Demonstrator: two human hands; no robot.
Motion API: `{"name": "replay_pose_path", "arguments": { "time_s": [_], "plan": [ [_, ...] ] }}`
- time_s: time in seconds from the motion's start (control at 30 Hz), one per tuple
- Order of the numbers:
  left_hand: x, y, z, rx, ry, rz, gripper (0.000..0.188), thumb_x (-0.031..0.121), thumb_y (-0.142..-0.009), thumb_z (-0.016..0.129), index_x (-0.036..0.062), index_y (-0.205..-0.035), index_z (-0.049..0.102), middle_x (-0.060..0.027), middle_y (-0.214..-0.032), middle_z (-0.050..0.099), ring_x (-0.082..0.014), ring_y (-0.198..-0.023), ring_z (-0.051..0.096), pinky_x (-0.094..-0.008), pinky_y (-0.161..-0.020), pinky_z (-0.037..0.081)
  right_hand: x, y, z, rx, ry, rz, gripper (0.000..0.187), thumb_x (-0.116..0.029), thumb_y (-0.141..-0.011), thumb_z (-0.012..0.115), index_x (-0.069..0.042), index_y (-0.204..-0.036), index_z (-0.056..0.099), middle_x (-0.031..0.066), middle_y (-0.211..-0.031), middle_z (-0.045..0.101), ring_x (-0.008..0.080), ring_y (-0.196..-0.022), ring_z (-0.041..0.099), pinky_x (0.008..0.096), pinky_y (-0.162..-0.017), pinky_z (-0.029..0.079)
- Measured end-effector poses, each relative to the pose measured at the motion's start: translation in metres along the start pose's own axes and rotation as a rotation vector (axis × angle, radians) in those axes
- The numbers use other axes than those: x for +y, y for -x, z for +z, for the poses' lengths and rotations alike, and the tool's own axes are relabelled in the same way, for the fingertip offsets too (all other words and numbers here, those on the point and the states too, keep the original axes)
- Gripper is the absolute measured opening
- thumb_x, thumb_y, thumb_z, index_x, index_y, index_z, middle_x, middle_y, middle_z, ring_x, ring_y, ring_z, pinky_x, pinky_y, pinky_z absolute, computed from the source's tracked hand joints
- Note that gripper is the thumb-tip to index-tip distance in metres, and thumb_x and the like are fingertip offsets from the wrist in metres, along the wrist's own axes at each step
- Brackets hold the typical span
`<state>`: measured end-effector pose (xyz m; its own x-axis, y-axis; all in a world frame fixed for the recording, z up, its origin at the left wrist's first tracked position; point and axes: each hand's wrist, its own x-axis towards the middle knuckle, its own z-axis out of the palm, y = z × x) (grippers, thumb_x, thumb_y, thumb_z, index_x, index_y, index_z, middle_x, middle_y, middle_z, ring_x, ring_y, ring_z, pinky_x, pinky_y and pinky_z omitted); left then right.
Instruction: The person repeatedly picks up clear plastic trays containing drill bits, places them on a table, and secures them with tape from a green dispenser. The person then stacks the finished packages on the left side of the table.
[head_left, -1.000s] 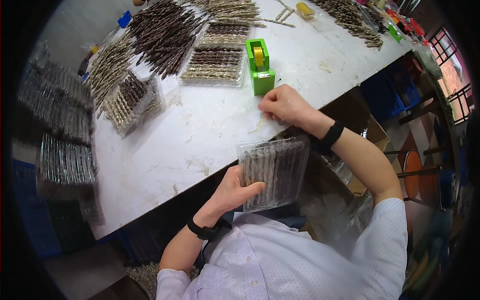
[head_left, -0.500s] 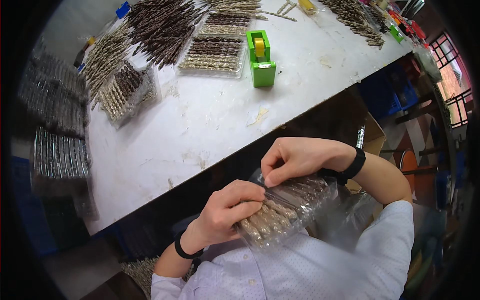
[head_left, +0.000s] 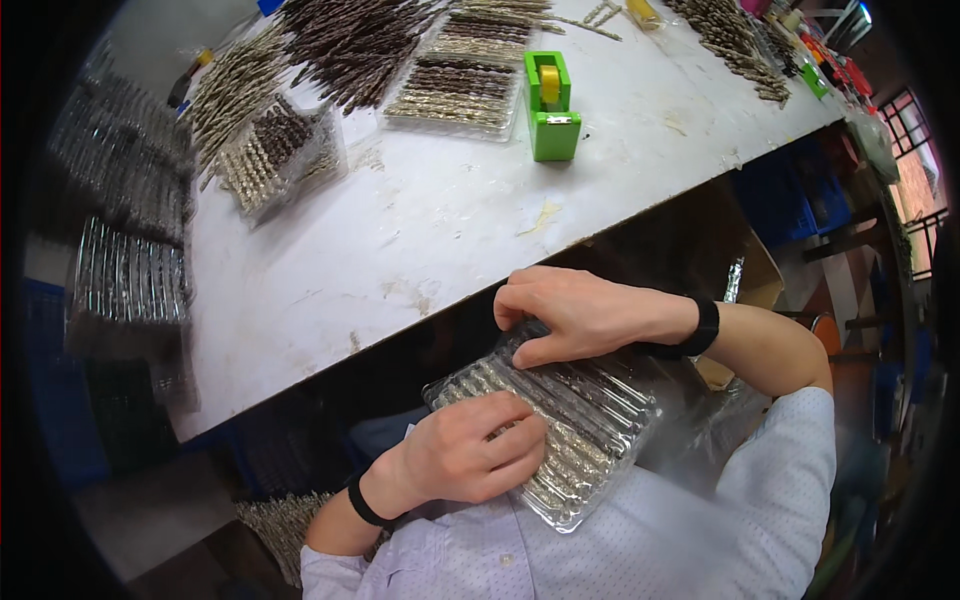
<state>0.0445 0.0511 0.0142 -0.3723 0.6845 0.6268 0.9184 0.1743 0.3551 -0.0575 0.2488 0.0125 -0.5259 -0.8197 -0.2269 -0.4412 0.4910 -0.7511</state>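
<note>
A clear ridged plastic tray (head_left: 600, 445) of twisted sticks, pale gold and dark brown, lies tilted against my shirt below the table edge. My left hand (head_left: 475, 450) is closed over its left side, fingertips pressed together on the gold sticks. Across its far edge my right hand (head_left: 575, 315) curls, thumb and fingers closed on the plastic near the dark sticks. The palms hide part of the tray, and what lies under the right fingertips cannot be seen.
On the white table (head_left: 440, 250) stand a green tape dispenser (head_left: 554, 135), filled trays (head_left: 455, 90) and a wrapped pack (head_left: 275, 155). Loose dark sticks (head_left: 350, 45) are heaped behind. Stacked clear trays (head_left: 130, 270) line the left side. An open cardboard box (head_left: 755, 270) sits beyond my right forearm.
The tray has turned so its ridged face shows more fully. My left hand has shifted down and right over it; my right hand has moved slightly left along the far edge.
</note>
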Motion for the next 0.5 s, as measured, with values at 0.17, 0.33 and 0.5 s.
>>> {"name": "replay_pose_path", "arguments": {
  "time_s": [0.17,0.33,0.5],
  "plan": [
    [0.006,0.004,-0.009,-0.007,-0.098,-0.022,0.021,0.011,-0.059,0.062,0.0016,-0.078,0.062,-0.0066,-0.088,0.060,-0.0213,-0.080,0.062,-0.0286,-0.069,0.054,-0.021,0.015,-0.018,-0.082,0.043,-0.195,0.055,-0.027,-0.068,0.077,-0.002,-0.112,0.055,0.0176,-0.119,0.054,0.0338,-0.111,0.052,0.0411,-0.090,0.045],
    [0.010,0.026,-0.024,0.084,-0.192,-0.110,0.022,0.008,-0.059,0.064,-0.0012,-0.079,0.062,-0.0100,-0.088,0.061,-0.0234,-0.079,0.063,-0.0300,-0.066,0.055,-0.044,0.018,-0.039,-0.151,-0.097,-0.363,0.072,-0.029,-0.065,0.085,-0.001,-0.122,0.050,0.0201,-0.132,0.046,0.0336,-0.123,0.046,0.0389,-0.103,0.039],
    [0.016,0.053,-0.063,0.534,-0.157,-0.440,0.041,-0.001,-0.066,0.074,-0.0042,-0.104,0.056,-0.0155,-0.094,0.061,-0.0279,-0.083,0.065,-0.0308,-0.068,0.055,-0.023,0.002,-0.040,0.418,-0.732,-0.088,0.041,-0.024,-0.081,0.069,-0.004,-0.114,0.055,0.0048,-0.116,0.056,0.0159,-0.114,0.051,0.0337,-0.097,0.040]
  ]
}}
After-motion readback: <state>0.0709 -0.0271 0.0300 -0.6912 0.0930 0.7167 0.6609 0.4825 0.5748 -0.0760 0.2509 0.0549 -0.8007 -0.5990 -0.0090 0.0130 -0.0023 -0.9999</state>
